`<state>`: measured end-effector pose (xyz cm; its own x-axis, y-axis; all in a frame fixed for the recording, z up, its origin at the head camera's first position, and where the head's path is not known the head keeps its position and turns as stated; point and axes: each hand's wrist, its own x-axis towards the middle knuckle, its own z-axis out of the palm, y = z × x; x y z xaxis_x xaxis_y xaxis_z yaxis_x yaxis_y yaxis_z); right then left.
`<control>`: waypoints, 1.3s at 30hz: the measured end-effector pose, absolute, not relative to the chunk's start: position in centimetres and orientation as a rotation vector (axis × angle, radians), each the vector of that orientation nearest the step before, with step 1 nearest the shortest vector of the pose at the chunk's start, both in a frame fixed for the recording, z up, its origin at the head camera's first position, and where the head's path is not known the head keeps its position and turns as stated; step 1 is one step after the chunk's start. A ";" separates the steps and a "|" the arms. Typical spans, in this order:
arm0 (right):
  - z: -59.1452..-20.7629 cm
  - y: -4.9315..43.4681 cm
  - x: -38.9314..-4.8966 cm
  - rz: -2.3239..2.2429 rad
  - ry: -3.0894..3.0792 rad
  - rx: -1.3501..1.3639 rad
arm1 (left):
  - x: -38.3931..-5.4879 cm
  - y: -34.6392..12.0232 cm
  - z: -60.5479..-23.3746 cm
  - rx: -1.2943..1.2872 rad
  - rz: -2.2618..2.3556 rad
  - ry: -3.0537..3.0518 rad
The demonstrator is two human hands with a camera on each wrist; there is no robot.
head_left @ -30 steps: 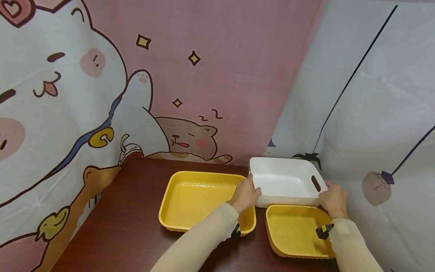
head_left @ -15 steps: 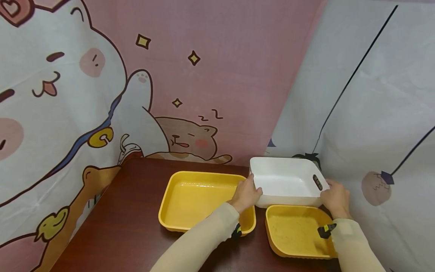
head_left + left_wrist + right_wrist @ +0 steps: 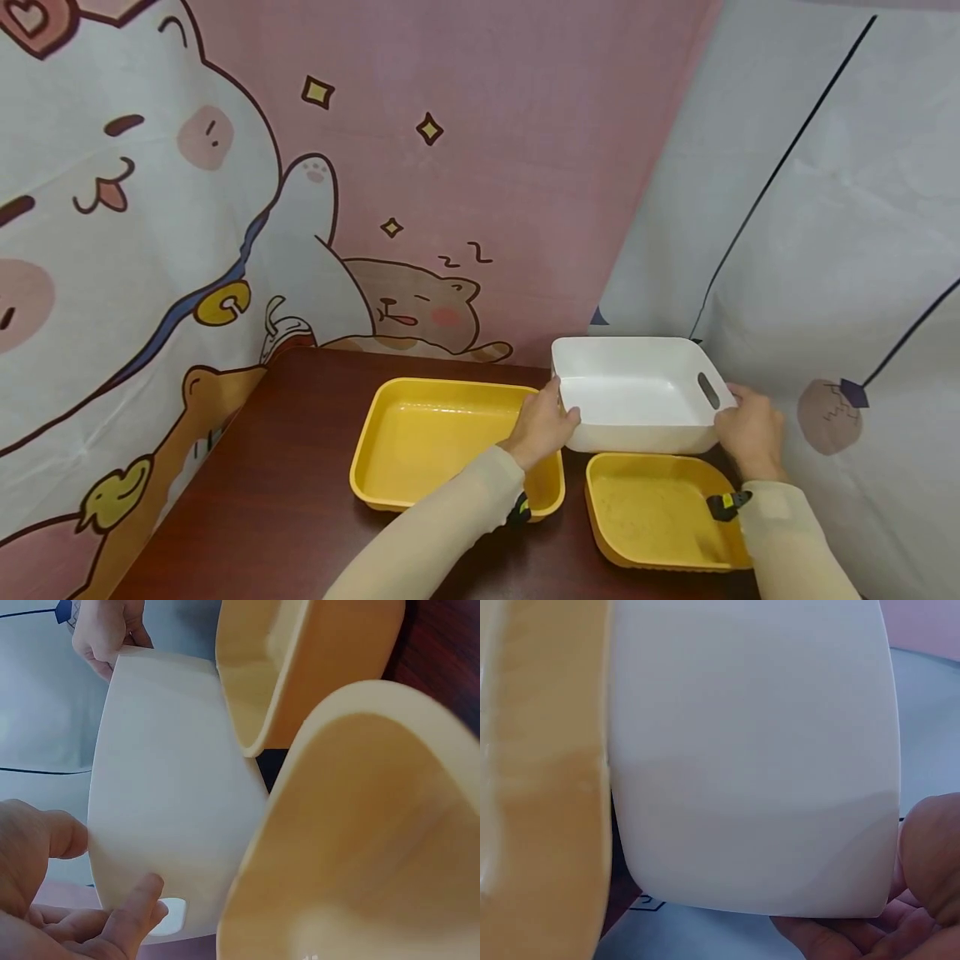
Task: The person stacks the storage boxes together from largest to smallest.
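Observation:
A white plastic storage bin [image 3: 637, 438] with oval handle slots stands at the back right, between my hands. My left hand [image 3: 542, 425] grips its left end. In the left wrist view the thumb lies at the rim and the fingers press the end wall around the handle slot [image 3: 174, 918]. At the opposite end, my right hand [image 3: 750, 429] holds the front right corner. The right wrist view has the thumb at the rim and curled fingers [image 3: 829, 937] against the end wall. Nothing shows inside the bin.
A large yellow tray [image 3: 427, 442] lies left of the bin, under my left forearm. A smaller yellow tray [image 3: 660, 508] sits right in front of the bin, partly covered by my right sleeve. Printed cloth [image 3: 525, 167] hangs behind the brown table [image 3: 247, 500] and along its sides.
The bin's right end has shifted right along with my right hand, and its far rim appears higher, covering the printed plant behind it. My left hand has barely moved.

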<state>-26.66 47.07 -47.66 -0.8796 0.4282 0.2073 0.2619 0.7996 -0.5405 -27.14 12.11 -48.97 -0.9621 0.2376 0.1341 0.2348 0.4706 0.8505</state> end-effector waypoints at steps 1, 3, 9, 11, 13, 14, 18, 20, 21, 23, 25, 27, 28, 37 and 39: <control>-47.4 47.0 -26.6 0.728 -2.658 -0.514 | -27.1 12.0 -48.8 0.434 1.563 2.686; -47.1 46.8 -26.4 0.713 -2.637 -0.479 | -27.0 11.8 -48.6 0.444 1.580 2.678; -46.0 45.8 -26.0 0.710 -2.605 -0.444 | -27.1 11.1 -48.0 0.447 1.605 2.643; -45.5 45.5 -25.9 0.714 -2.595 -0.444 | -27.4 10.8 -48.2 0.462 1.627 2.618; -45.1 45.3 -25.8 0.706 -2.583 -0.437 | -28.0 10.6 -48.5 0.489 1.649 2.601; -44.8 45.2 -25.8 0.696 -2.574 -0.435 | -29.1 10.9 -50.1 0.539 1.661 2.621; -44.0 44.6 -25.6 0.663 -2.552 -0.442 | -29.2 10.2 -49.9 0.575 1.698 2.605; -43.6 44.4 -25.5 0.656 -2.546 -0.453 | -28.7 9.9 -49.0 0.566 1.700 2.622; -43.5 44.2 -25.4 0.659 -2.547 -0.456 | -27.3 9.4 -47.0 0.523 1.697 2.610; -43.1 43.9 -25.2 0.658 -2.544 -0.444 | -26.4 8.9 -45.7 0.515 1.692 2.647; -42.9 43.5 -25.0 0.667 -2.541 -0.422 | -26.0 8.5 -45.0 0.506 1.662 2.693; -42.7 43.1 -24.8 0.667 -2.540 -0.408 | -26.0 8.1 -44.8 0.506 1.649 2.715; -42.6 42.9 -24.7 0.667 -2.536 -0.399 | -26.0 7.9 -44.8 0.508 1.643 2.718; -41.8 40.5 -23.9 0.668 -2.533 -0.339 | -26.2 5.4 -44.6 0.561 1.605 2.822; -41.6 40.0 -23.7 0.665 -2.536 -0.312 | -26.1 4.8 -44.4 0.569 1.605 2.835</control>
